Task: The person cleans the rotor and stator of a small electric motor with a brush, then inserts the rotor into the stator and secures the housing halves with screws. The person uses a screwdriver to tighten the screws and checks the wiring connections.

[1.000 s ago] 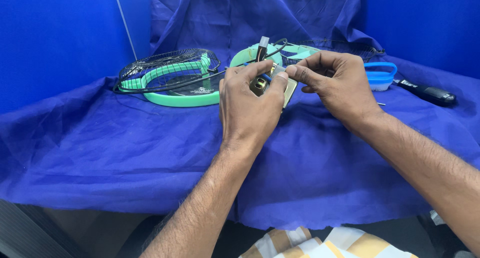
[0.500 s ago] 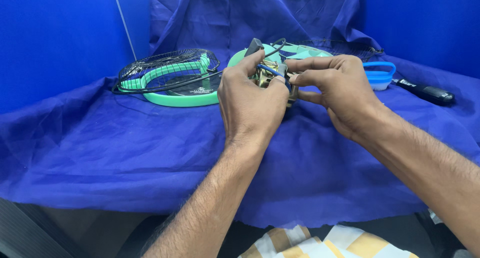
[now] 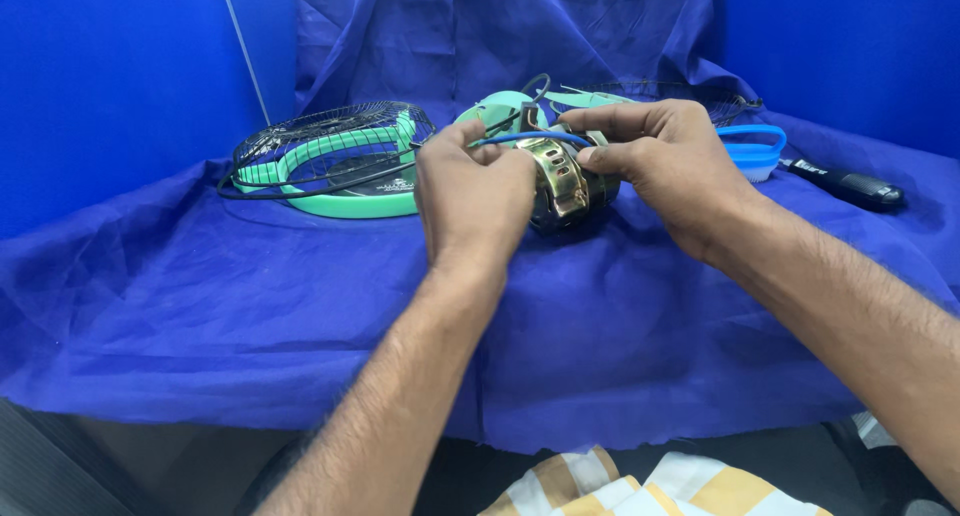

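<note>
- Head view: the left hand (image 3: pixel 475 191) is closed around the left side of a small fan motor (image 3: pixel 565 181), a round part of brass-coloured and dark metal, with the back of the hand turned to the camera, so its fingertips are hidden.
- The right hand (image 3: pixel 665 166) grips the same motor from the right, the thumb and the bent fingers pressing on its upper edge.
- The motor is held between both hands, just above the blue cloth (image 3: pixel 250 316), near the middle of the table; if it touches the cloth I cannot tell.
- A thin blue wire (image 3: pixel 530 136) goes over the top of the motor, from one hand to the other.
- Behind the left hand, on the cloth, lies a black wire fan guard (image 3: pixel 320 141) with a green plastic ring (image 3: pixel 335 201) under it.
- Behind the motor is a green fan housing (image 3: pixel 500 111), partly hidden by the hands.
- To the right, behind the right hand, there is a small blue and white container (image 3: pixel 755 151), and further right a black-handled screwdriver (image 3: pixel 845 184) lies on the cloth, well apart from the hands.
</note>
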